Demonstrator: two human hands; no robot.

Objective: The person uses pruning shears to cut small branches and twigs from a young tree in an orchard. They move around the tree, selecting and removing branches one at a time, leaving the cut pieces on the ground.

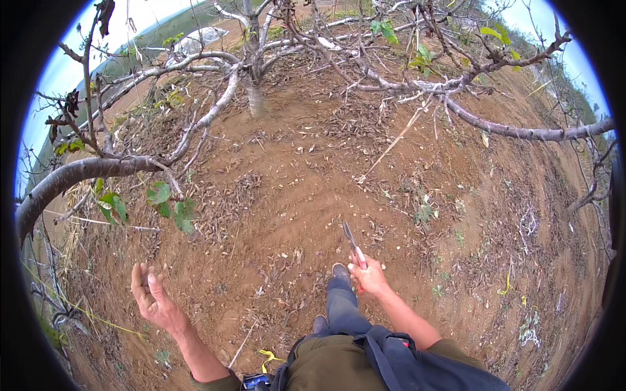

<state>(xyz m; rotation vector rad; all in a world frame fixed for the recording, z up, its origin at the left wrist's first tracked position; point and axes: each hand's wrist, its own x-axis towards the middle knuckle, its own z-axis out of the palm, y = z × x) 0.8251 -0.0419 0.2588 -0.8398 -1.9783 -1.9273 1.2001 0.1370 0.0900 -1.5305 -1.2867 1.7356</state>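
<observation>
My right hand [370, 276] grips a pair of pruning shears [353, 243] by its red and whitish handles, the dark blades pointing forward over the soil. Most of the handles is hidden inside my fingers. Out to the left, my left hand [155, 299] is raised with nothing in it, palm partly up and fingers loosely bent, the thumb apart. Beyond that hand hang several green leaves [184, 215] from a thick bare branch [105, 167]. Neither hand touches the branches.
A pale-barked tree trunk [255, 90] stands ahead, its limbs spreading both ways. Another limb [528, 132] crosses at the right. Dry leaves [352, 124] litter the brown sloping soil [288, 215]. A yellow strip [269, 359] lies near my left side, and a thin dry stick [396, 139] lies ahead.
</observation>
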